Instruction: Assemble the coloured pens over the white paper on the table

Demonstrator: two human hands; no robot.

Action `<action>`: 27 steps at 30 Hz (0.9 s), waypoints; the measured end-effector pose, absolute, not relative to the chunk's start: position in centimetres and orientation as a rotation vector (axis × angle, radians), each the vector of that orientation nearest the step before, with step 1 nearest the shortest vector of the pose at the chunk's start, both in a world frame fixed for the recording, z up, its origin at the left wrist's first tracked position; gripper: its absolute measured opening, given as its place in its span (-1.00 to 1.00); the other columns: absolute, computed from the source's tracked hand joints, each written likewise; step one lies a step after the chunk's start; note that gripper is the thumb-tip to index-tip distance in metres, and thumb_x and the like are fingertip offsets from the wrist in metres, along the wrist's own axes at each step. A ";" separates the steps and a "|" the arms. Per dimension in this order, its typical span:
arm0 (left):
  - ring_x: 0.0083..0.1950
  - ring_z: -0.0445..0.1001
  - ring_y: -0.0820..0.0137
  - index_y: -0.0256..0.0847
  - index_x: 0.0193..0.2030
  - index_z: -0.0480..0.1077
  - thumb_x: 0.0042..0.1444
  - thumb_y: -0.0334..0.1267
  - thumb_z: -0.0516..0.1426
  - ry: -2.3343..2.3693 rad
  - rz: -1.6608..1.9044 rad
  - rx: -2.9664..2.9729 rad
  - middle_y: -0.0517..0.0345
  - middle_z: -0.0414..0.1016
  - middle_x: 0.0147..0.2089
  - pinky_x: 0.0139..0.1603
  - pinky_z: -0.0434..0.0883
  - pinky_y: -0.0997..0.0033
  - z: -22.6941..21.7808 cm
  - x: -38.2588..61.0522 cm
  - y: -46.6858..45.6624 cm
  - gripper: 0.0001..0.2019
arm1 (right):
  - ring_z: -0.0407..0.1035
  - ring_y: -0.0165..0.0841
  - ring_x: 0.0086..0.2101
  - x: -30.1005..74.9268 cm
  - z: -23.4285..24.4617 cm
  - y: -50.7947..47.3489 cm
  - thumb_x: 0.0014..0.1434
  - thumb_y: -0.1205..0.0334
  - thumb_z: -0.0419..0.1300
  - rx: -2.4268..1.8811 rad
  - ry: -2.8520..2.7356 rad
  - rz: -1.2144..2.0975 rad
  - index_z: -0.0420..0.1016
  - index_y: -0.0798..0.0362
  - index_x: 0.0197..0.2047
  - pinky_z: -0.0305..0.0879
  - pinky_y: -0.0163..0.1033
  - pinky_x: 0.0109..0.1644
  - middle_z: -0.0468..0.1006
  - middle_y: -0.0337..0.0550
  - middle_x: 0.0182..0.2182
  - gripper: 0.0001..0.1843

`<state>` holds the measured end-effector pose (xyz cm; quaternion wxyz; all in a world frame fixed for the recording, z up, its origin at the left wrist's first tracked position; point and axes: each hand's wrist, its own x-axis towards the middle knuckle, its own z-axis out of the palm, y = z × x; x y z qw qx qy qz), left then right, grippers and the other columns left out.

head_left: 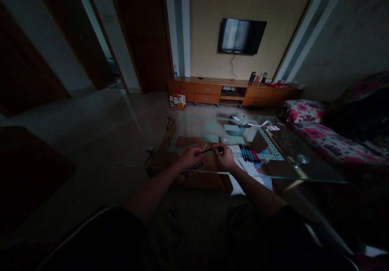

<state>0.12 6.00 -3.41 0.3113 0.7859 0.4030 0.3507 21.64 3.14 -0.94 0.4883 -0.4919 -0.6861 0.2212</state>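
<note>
Over the glass table [194, 130], both my hands grip one thin dark pen [208, 151] held nearly level between them. My left hand [191, 158] pinches its left end, and my right hand [224, 157] closes its fingers on the right end. Just right of my right hand lies a row of several pens [249, 153], in black, blue and red. White paper sheets [238, 185] spread under and below my right wrist. A small white piece [204, 146] shows near the pen, too small to name.
Toward the back of the table are a teal basket [234, 132], a clear plastic bag [241, 119] and a white card with red [273, 128]. A flowered sofa [328, 137] stands at right. Beyond are a wooden TV cabinet [206, 89] and a gift box [178, 101] on the floor.
</note>
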 end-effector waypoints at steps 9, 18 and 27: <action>-0.30 0.49 0.38 -0.29 -0.17 0.53 0.14 -0.24 0.15 1.033 0.871 2.089 0.07 0.57 -0.27 -0.27 0.38 0.45 -3.3 0.1 5.9 -0.79 | 0.46 -0.34 -0.36 21.5 -2.3 3.8 0.18 0.07 0.15 -1.185 -1.692 0.600 0.49 0.07 -0.12 0.39 -0.24 -0.27 0.59 -0.10 -0.26 -0.71; -0.28 0.51 0.36 -0.28 -0.07 0.50 0.09 -0.26 0.20 1.005 0.843 2.068 0.04 0.59 -0.24 -0.25 0.40 0.44 -2.9 0.6 5.6 -0.73 | 0.48 -0.34 -0.34 21.3 -3.2 3.7 0.16 0.11 0.18 -1.169 -1.761 0.689 0.49 0.05 -0.08 0.41 -0.22 -0.22 0.59 -0.12 -0.27 -0.71; -0.16 0.50 0.31 -0.24 -0.06 0.50 0.09 -0.19 0.23 0.946 0.870 2.140 0.03 0.58 -0.17 -0.13 0.40 0.40 -3.2 0.8 5.5 -0.70 | 0.46 -0.35 -0.37 20.7 -2.3 3.0 0.16 0.09 0.19 -1.142 -1.781 0.777 0.38 0.05 0.04 0.39 -0.26 -0.28 0.57 -0.19 -0.36 -0.60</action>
